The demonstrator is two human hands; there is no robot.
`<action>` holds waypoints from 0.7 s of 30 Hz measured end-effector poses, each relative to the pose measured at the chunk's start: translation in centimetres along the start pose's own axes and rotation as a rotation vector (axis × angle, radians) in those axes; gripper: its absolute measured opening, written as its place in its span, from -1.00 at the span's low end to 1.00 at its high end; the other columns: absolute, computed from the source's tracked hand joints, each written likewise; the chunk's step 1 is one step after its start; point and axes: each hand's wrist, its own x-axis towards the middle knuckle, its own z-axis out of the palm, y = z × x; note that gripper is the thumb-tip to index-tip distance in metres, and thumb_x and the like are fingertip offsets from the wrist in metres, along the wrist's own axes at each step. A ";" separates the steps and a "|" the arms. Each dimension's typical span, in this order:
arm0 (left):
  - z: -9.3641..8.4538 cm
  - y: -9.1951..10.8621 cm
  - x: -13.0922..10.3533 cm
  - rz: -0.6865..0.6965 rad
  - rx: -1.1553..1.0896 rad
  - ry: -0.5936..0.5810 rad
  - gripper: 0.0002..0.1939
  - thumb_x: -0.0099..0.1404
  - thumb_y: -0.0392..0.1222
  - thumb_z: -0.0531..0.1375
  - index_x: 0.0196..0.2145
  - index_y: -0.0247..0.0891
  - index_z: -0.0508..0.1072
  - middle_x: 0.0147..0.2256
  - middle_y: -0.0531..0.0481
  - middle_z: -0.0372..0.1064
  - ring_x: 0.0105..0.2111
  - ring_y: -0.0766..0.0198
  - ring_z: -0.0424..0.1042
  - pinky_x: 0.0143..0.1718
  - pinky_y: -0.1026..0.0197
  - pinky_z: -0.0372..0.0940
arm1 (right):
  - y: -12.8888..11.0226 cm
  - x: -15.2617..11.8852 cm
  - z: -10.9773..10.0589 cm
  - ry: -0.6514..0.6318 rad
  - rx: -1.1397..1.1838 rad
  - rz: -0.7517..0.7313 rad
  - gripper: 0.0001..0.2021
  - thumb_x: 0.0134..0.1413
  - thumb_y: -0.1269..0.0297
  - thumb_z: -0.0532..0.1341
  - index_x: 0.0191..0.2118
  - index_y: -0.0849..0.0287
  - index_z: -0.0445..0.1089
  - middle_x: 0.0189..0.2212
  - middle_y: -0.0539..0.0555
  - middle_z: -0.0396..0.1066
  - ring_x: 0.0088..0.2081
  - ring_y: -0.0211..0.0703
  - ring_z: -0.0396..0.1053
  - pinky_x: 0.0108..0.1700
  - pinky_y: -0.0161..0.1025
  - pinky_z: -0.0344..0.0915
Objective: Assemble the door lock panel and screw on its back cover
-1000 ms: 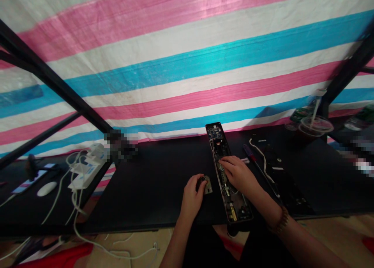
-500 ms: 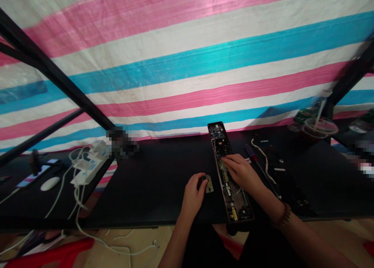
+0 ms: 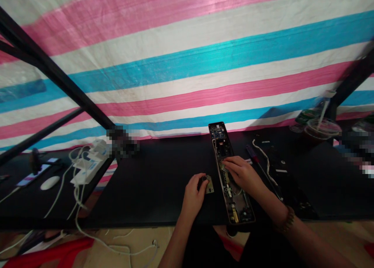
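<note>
A long, narrow metal casing (image 3: 219,165) lies lengthwise on the black table, its inside exposed. A circuit board (image 3: 219,134) sits at its far end and a brass fitting (image 3: 235,213) at its near end. My right hand (image 3: 241,173) reaches over the middle of the casing, fingertips pinched around something at a thin white wire; what they hold is too small to name. Left of the casing, my left hand (image 3: 193,192) pinches a small metal plate (image 3: 209,185) with a dark round part on it.
To the right lie a screwdriver (image 3: 252,154), a white cable (image 3: 265,155) and a dark flat panel (image 3: 292,186). A plastic cup with a straw (image 3: 321,129) stands at the back right. Far left are a power strip (image 3: 87,168), tangled cords and a white mouse (image 3: 50,183).
The view has shifted very slightly, so things on the right sit a little further right. Both hands keep nearly the same place and grip.
</note>
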 end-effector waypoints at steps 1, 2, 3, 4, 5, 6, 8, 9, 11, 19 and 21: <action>0.0 0.0 0.0 -0.002 0.000 0.000 -0.78 0.39 -0.12 0.17 -0.08 -0.20 0.52 -0.14 -0.12 0.56 -0.13 0.11 0.55 -0.05 0.05 0.43 | 0.0 0.0 0.0 -0.008 0.000 -0.008 -0.70 0.28 0.48 0.13 -0.04 0.06 0.56 -0.08 0.17 0.55 -0.05 0.00 0.49 -0.01 0.00 0.50; 0.0 0.0 0.0 -0.003 0.001 0.000 -0.78 0.39 -0.12 0.17 -0.08 -0.20 0.52 -0.14 -0.12 0.56 -0.13 0.12 0.55 -0.05 0.05 0.43 | -0.1 0.1 -0.1 -0.017 -0.001 -0.011 -0.69 0.28 0.49 0.12 -0.05 0.06 0.56 -0.08 0.17 0.54 -0.05 0.00 0.49 0.00 0.00 0.50; -0.1 0.1 0.0 -0.004 0.001 -0.001 -0.78 0.39 -0.12 0.17 -0.08 -0.20 0.52 -0.14 -0.12 0.56 -0.14 0.12 0.55 -0.05 0.06 0.43 | -0.1 0.1 -0.1 -0.025 -0.001 -0.010 -0.69 0.28 0.50 0.12 -0.06 0.06 0.56 -0.08 0.16 0.54 -0.05 0.00 0.49 0.00 -0.01 0.50; -0.1 0.1 0.0 -0.004 0.000 -0.001 -0.78 0.39 -0.12 0.17 -0.08 -0.20 0.52 -0.14 -0.11 0.56 -0.13 0.12 0.55 -0.05 0.06 0.43 | -0.2 0.1 -0.1 -0.030 0.002 -0.005 -0.70 0.29 0.49 0.12 -0.06 0.06 0.56 -0.09 0.16 0.54 -0.05 0.00 0.49 0.01 -0.01 0.49; -0.1 0.1 0.0 -0.005 0.000 0.000 -0.78 0.39 -0.12 0.17 -0.09 -0.20 0.52 -0.14 -0.11 0.56 -0.13 0.12 0.55 -0.04 0.06 0.43 | -0.2 0.0 -0.1 -0.035 0.008 0.003 -0.71 0.31 0.47 0.13 -0.04 0.07 0.55 -0.08 0.16 0.54 -0.04 0.00 0.49 0.02 -0.01 0.49; -0.1 0.1 0.0 -0.006 -0.001 0.002 -0.79 0.39 -0.12 0.17 -0.09 -0.21 0.52 -0.14 -0.12 0.56 -0.13 0.12 0.55 -0.04 0.06 0.42 | -0.3 0.0 -0.1 -0.036 0.016 0.012 -0.73 0.32 0.44 0.14 0.00 0.08 0.53 -0.08 0.16 0.54 -0.04 0.00 0.49 0.03 0.00 0.49; -0.1 0.1 -0.1 -0.006 -0.002 0.005 -0.78 0.39 -0.13 0.17 -0.09 -0.21 0.52 -0.14 -0.12 0.56 -0.13 0.12 0.55 -0.05 0.07 0.43 | -0.3 -0.2 -0.1 -0.013 0.033 0.029 -0.72 0.35 0.37 0.15 0.08 0.09 0.48 -0.06 0.18 0.54 -0.02 0.01 0.48 0.06 0.02 0.47; -0.1 0.1 -0.1 -0.006 -0.004 0.005 -0.78 0.39 -0.12 0.17 -0.09 -0.21 0.52 -0.14 -0.12 0.56 -0.13 0.12 0.55 -0.05 0.07 0.43 | -0.3 -0.3 0.0 0.011 0.036 0.038 -0.72 0.36 0.35 0.14 0.10 0.10 0.47 -0.05 0.19 0.53 -0.01 0.02 0.48 0.07 0.03 0.46; -0.1 0.1 -0.1 -0.004 -0.006 0.005 -0.78 0.39 -0.12 0.16 -0.08 -0.20 0.52 -0.14 -0.12 0.56 -0.13 0.12 0.55 -0.05 0.06 0.43 | -0.2 -0.5 0.2 0.058 0.028 0.052 -0.74 0.38 0.33 0.13 0.07 0.11 0.48 -0.05 0.20 0.52 -0.01 0.02 0.46 0.06 0.02 0.44; -0.1 0.1 0.0 -0.011 -0.015 0.005 -0.79 0.38 -0.14 0.19 -0.09 -0.21 0.53 -0.14 -0.11 0.57 -0.13 0.11 0.54 -0.04 0.06 0.42 | -0.6 -0.7 0.4 0.082 -0.171 0.133 -0.85 0.34 0.28 0.21 -0.12 0.13 0.53 -0.22 0.13 0.54 -0.14 0.04 0.42 -0.03 0.04 0.25; -0.2 0.2 0.0 -0.012 -0.023 0.019 -0.80 0.38 -0.15 0.18 -0.09 -0.20 0.54 -0.14 -0.10 0.57 -0.13 0.12 0.54 -0.05 0.07 0.42 | -0.9 -0.7 0.5 0.103 -0.182 0.142 -0.87 0.33 0.29 0.22 -0.12 0.14 0.52 -0.22 0.12 0.54 -0.13 0.04 0.42 -0.04 0.02 0.23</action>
